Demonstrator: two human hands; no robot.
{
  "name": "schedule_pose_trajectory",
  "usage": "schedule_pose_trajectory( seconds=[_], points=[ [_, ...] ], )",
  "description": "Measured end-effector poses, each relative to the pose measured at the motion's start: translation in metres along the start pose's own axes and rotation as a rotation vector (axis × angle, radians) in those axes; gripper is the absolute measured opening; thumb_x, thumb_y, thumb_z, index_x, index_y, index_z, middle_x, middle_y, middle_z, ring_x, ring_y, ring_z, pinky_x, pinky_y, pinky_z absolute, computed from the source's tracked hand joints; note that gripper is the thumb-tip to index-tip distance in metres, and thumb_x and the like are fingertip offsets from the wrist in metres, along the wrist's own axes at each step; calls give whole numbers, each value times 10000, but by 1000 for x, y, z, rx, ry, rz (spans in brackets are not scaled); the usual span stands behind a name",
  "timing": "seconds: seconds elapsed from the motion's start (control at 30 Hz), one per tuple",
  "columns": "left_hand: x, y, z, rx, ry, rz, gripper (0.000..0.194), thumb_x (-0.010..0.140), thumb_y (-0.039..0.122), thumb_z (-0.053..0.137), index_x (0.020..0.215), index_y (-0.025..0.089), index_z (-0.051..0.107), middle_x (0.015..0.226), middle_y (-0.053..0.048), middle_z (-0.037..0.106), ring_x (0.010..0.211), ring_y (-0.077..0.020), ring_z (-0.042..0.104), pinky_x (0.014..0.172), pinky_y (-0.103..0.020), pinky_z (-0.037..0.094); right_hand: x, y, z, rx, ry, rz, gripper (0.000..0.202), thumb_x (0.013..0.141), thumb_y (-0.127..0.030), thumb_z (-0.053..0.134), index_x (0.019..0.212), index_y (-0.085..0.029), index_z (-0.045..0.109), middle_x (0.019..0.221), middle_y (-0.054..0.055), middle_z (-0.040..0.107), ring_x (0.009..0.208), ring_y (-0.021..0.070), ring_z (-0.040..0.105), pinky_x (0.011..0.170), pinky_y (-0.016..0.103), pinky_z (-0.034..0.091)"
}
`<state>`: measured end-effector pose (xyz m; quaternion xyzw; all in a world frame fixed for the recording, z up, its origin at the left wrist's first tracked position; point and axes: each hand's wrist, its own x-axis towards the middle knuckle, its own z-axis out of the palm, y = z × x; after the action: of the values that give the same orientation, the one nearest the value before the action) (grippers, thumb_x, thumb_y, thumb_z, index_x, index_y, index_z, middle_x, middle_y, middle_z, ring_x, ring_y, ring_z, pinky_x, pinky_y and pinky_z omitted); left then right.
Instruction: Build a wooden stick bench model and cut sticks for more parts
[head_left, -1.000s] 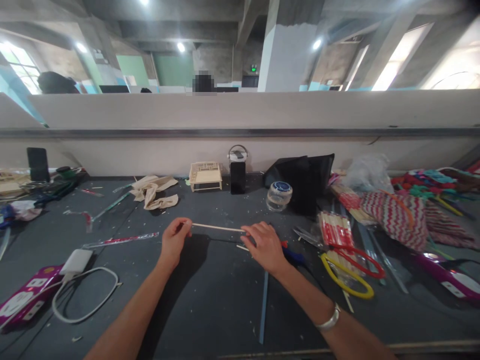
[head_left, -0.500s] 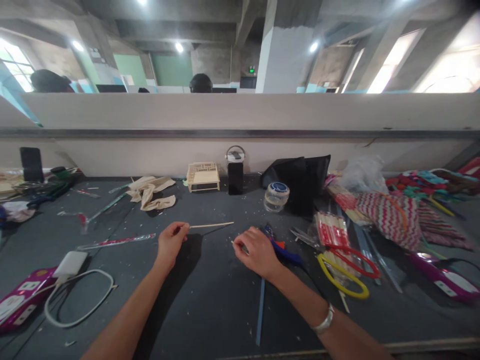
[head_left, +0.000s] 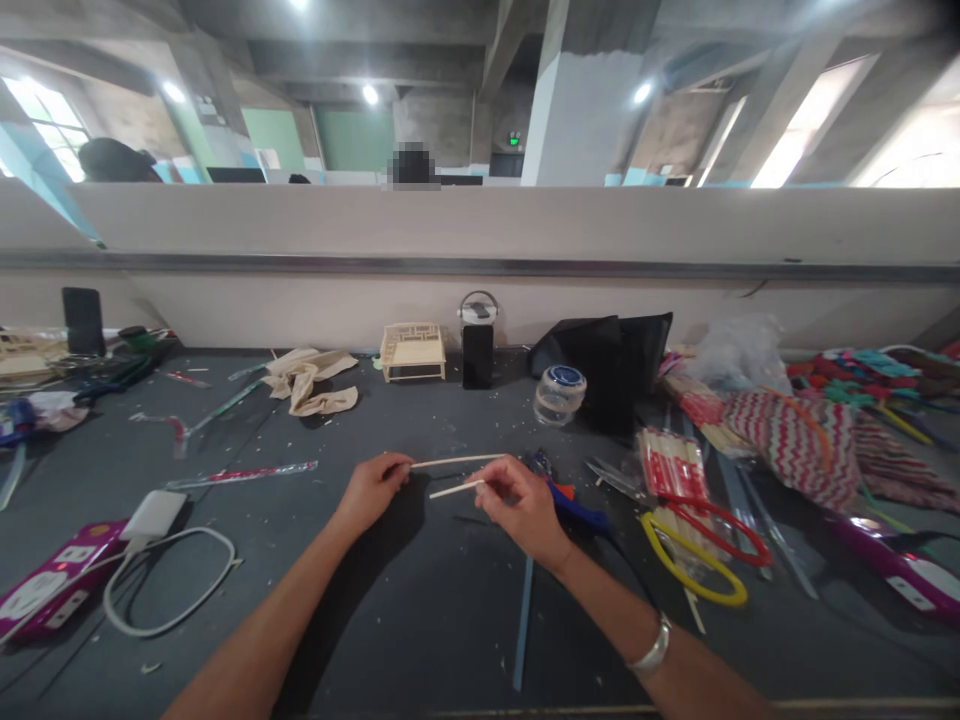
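My left hand (head_left: 377,489) pinches one end of a long thin wooden stick (head_left: 457,460), which points right across the table. Between the fingertips of my right hand (head_left: 523,503) is a shorter wooden stick (head_left: 455,489), its free end pointing left. The short stick lies nearer to me than the long one, and the two run roughly side by side. The long stick's far end reaches up to my right fingers; whether they touch it I cannot tell. Just right of my right hand lies a blue-handled tool (head_left: 577,508), partly hidden by the hand.
A small wooden model bench (head_left: 414,352) stands at the back beside a phone (head_left: 478,358). To the right are a clear jar (head_left: 559,396), scissors with red and yellow handles (head_left: 694,565) and packed sticks (head_left: 673,462). A white charger (head_left: 155,515) with a looped cable lies left.
My right hand has lifted and turned, bringing the short stick into view beside the long one. My left hand has shifted right with the long stick. The camera view has moved slightly.
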<state>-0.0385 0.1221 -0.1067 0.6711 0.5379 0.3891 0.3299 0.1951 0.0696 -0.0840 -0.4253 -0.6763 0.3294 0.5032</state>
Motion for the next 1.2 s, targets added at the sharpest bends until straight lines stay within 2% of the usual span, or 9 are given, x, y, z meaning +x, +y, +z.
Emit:
schedule_pose_trajectory(
  seconds=[0.07, 0.27, 0.43, 0.6, 0.73, 0.87, 0.97, 1.1, 1.2],
  points=[
    [-2, 1, 4, -31, -14, -16, 268, 775, 382, 522, 856, 182, 681, 636, -14, 641, 546, -149, 566, 553, -260, 454, 0, 1, -1, 14, 0, 22, 97, 832, -301, 548, 813, -211, 578, 704, -6, 623, 601, 113, 586, 534, 217, 473],
    [-6, 9, 8, -76, -92, -6, 280, 816, 402, 488, 858, 171, 640, 625, -5, 627, 532, -130, 557, 537, -237, 456, 2, -1, -2, -71, 43, -21, 116, 831, -294, 558, 769, -201, 589, 719, -7, 589, 644, 114, 566, 589, 219, 464],
    [-7, 11, 5, 60, -128, 67, 212, 824, 325, 493, 846, 191, 657, 629, 4, 634, 567, -135, 558, 573, -238, 437, 2, -2, -2, -104, 23, -54, 117, 846, -275, 537, 760, -201, 566, 713, -10, 575, 652, 114, 542, 596, 217, 447],
    [-6, 8, -2, 322, -61, 198, 145, 781, 182, 533, 786, 202, 676, 791, -34, 653, 773, -182, 570, 748, -310, 423, 1, 0, -3, -134, 17, -81, 135, 866, -278, 520, 759, -201, 549, 707, -11, 561, 650, 114, 525, 614, 221, 436],
    [-7, 13, -2, 368, 61, 336, 170, 828, 188, 518, 860, 202, 684, 875, -58, 633, 843, -192, 551, 795, -347, 420, 2, 2, -3, -178, 23, -90, 149, 876, -287, 513, 761, -199, 550, 703, -11, 563, 646, 115, 526, 623, 223, 428],
    [-12, 27, 2, 195, -108, 485, 198, 892, 242, 494, 982, 220, 669, 908, -48, 641, 863, -159, 559, 811, -306, 428, 3, 3, -2, -231, 32, -68, 164, 881, -311, 510, 769, -199, 555, 700, -8, 577, 645, 121, 539, 619, 221, 425],
    [-17, 34, 9, 222, -187, 588, 185, 882, 249, 531, 999, 229, 673, 913, -45, 641, 847, -155, 544, 797, -298, 420, 3, 6, -1, -267, 19, -62, 161, 881, -318, 513, 782, -199, 558, 701, -5, 593, 643, 125, 551, 610, 220, 421],
    [-24, 35, 19, 239, -199, 561, 143, 873, 254, 543, 903, 202, 673, 816, -38, 643, 786, -152, 549, 716, -267, 423, 2, 9, 1, -315, -44, -97, 158, 885, -327, 518, 803, -202, 569, 704, -5, 611, 640, 126, 560, 618, 223, 415],
    [-17, 28, 21, 243, -151, 437, 137, 852, 251, 547, 835, 203, 674, 781, -24, 651, 764, -144, 577, 709, -249, 429, 1, 8, 0, -324, -53, -105, 183, 899, -352, 508, 823, -204, 584, 719, -5, 630, 656, 125, 574, 627, 221, 413]
  ],
)
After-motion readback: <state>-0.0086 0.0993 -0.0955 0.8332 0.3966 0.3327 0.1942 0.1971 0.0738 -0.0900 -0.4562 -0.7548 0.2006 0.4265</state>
